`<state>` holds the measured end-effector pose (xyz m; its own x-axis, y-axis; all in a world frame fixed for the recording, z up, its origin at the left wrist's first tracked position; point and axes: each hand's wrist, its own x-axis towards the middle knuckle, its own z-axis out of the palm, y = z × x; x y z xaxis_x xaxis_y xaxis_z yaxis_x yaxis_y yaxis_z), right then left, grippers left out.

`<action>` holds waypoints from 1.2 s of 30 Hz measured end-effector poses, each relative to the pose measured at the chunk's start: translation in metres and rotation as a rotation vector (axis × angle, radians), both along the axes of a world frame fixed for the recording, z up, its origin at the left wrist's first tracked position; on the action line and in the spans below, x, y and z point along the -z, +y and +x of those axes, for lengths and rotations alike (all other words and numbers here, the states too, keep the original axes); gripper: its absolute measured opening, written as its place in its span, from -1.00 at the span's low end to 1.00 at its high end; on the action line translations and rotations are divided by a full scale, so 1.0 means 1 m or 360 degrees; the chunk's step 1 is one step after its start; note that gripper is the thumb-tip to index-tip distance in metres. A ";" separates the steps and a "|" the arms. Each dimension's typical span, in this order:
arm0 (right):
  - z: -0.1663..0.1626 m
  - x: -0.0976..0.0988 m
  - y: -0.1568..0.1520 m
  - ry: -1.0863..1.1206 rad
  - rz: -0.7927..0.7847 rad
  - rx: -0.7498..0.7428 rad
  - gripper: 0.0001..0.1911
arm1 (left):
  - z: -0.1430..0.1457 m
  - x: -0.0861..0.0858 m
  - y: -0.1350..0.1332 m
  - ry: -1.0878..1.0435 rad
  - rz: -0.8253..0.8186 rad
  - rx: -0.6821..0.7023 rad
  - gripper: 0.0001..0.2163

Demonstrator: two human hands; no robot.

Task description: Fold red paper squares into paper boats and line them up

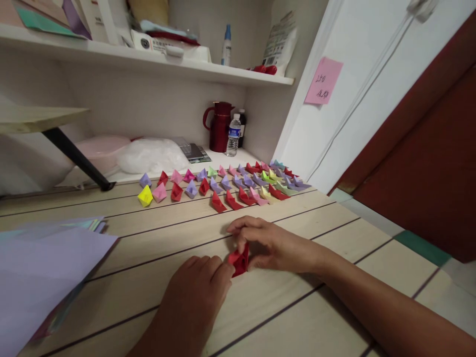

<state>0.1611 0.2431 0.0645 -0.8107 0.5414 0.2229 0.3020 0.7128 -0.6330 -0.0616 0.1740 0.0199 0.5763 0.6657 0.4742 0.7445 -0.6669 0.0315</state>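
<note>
A small folded red paper boat (239, 262) is held between my two hands, low over the wooden table (282, 297). My left hand (203, 282) pinches its left edge between thumb and fingers. From the other side, my right hand (266, 243) curls its fingers and thumb around the top and right of the paper. Fingers cover part of the folds. Beyond my hands, rows of finished paper boats (217, 202) in red, pink, purple, yellow and green stand across the table.
To the left lies a stack of coloured paper (55, 277), purple sheet on top. At the back stand a dark red jug (220, 129) and a water bottle (233, 136), beneath a white shelf (238, 73). A black-legged wooden stand (74, 151) rises at the left.
</note>
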 end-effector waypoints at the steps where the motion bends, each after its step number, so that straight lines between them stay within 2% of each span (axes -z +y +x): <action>1: 0.000 0.000 0.000 -0.0009 -0.0007 0.0008 -0.77 | 0.000 0.000 0.000 -0.0018 -0.0017 -0.0005 -0.83; 10: 0.000 0.002 0.003 -0.0041 0.0058 0.0006 -0.81 | -0.005 0.006 0.001 -0.0107 -0.0130 -0.0054 -0.81; 17: -0.001 0.001 0.001 0.0041 0.0001 0.0007 -0.79 | -0.004 0.011 0.003 -0.0171 -0.0004 -0.0054 -0.70; 26: 0.000 0.001 0.003 0.0022 0.0016 0.0003 -0.77 | -0.005 0.002 0.004 -0.0202 0.0082 0.0005 -0.84; 32: -0.002 0.000 0.002 0.0049 -0.0003 -0.0035 -0.65 | -0.008 0.005 0.005 -0.0121 -0.0052 0.0011 -0.88; 36: 0.000 0.000 -0.001 0.0152 -0.0178 -0.0062 -0.83 | -0.010 0.005 0.005 -0.0105 -0.0133 0.0034 -0.84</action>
